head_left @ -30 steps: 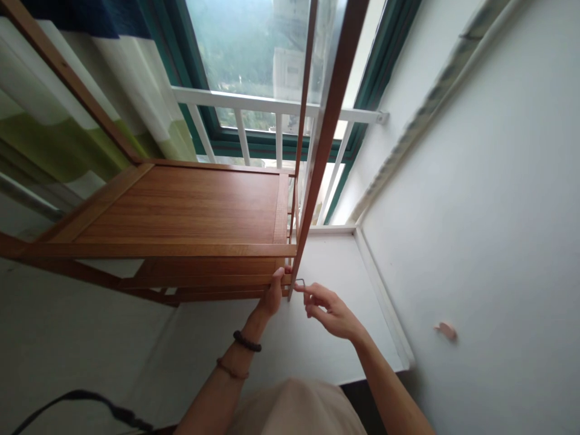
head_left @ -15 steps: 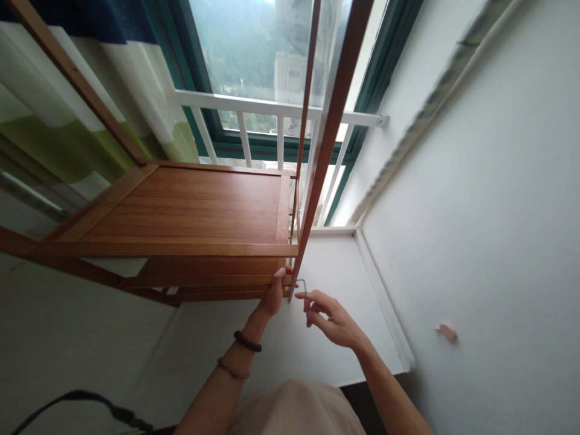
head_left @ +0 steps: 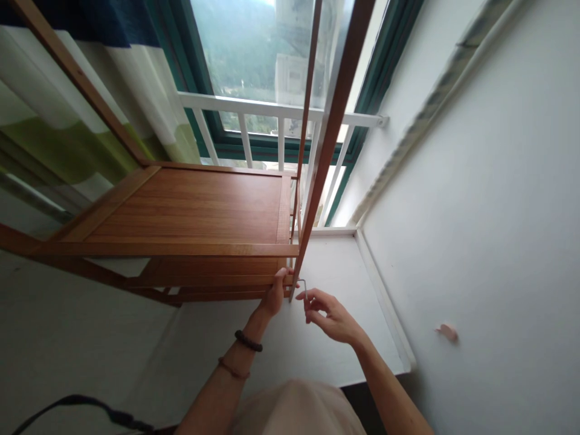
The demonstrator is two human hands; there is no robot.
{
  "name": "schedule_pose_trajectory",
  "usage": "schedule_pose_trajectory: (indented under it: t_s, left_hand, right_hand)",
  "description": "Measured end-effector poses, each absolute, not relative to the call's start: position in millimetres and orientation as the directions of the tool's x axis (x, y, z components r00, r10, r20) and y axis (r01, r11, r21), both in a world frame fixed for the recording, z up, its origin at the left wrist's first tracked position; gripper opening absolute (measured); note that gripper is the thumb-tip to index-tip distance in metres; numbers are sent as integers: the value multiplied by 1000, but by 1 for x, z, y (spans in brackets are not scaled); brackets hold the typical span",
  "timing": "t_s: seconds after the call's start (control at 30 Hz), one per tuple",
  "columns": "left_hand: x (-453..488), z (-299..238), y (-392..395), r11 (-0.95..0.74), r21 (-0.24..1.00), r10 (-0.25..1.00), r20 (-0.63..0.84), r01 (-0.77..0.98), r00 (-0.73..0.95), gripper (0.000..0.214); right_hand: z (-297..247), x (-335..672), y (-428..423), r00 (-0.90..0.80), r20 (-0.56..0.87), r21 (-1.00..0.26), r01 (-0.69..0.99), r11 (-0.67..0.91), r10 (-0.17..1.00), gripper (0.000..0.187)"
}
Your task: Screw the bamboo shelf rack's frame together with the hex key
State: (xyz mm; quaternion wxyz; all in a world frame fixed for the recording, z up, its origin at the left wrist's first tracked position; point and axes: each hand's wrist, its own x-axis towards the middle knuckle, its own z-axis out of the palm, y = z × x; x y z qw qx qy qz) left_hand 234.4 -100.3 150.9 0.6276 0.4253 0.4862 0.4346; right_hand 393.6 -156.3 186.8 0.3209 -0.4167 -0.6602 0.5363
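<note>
A brown wooden shelf unit [head_left: 199, 205] stands before me, with one lower shelf [head_left: 217, 272] showing beneath its upper board. My left hand [head_left: 274, 295] is closed around the right end of the lower shelf, beside the upright post [head_left: 324, 145]; some fingers go out of sight behind the wood. To the right of that post, a thin bent metal hex key [head_left: 305, 285] sits with its short arm against the post. My right hand [head_left: 328, 314] holds the long arm of the hex key between bent fingers, the forefinger reaching toward the post.
Behind the shelf are a white railing [head_left: 263, 109] and a green-framed window [head_left: 240, 54]. A striped curtain [head_left: 122, 90] hangs at left. The white wall [head_left: 498, 211] on the right carries a small pink hook [head_left: 447, 331]. A black strap [head_left: 81, 400] lies at lower left.
Both hands stay in nearly the same place. The fingers of my right hand have shifted slightly around the hex key, and the view has moved a touch.
</note>
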Motion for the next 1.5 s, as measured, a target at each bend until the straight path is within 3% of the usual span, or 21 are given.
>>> schedule_pose_trajectory:
  t_s: [0.2,0.37,0.47,0.6,0.77,0.87,0.97,1.07,1.2,1.37,1.5]
  left_hand:
    - [228,143,-97,215,973,944,-186,-83,271,49]
    - [232,141,-97,273,933,940,-207,-233,272,43]
    - [236,142,-97,272,943,949,-229,-194,218,46]
    - [238,145,-98,255,956,953,-223,-143,207,48]
    - [239,148,-98,208,966,947,-159,-154,279,50]
    - [239,150,-98,228,959,942,-174,-167,288,49]
    - [239,148,-98,229,957,942,-171,-179,288,48]
    - [239,144,-98,223,959,948,-171,-176,269,48]
    - [239,140,-98,298,929,943,-250,-219,221,47]
    - [240,146,-98,289,938,942,-242,-193,234,47]
    - [239,150,-99,258,949,942,-205,-180,267,47]
  right_hand:
    - [181,383,-137,-273,57,-992,94,85,960,50]
    - [169,379,-132,-287,61,-949,281,145,956,60]
    - [173,381,-133,-283,81,-896,399,194,956,62]
    - [180,386,-133,-282,81,-809,541,229,956,51]
    - [190,388,-141,-258,48,-758,620,203,965,22]
    - [198,386,-146,-333,47,-855,474,210,942,20]
    - [201,383,-144,-346,72,-955,246,165,935,32]
    - [195,381,-138,-235,68,-955,266,131,970,39]
    - [181,378,-133,-247,62,-933,330,144,967,39]
    - [167,371,-137,-66,20,-977,209,34,998,19]
    - [163,369,-138,7,-80,-994,72,-80,997,23]
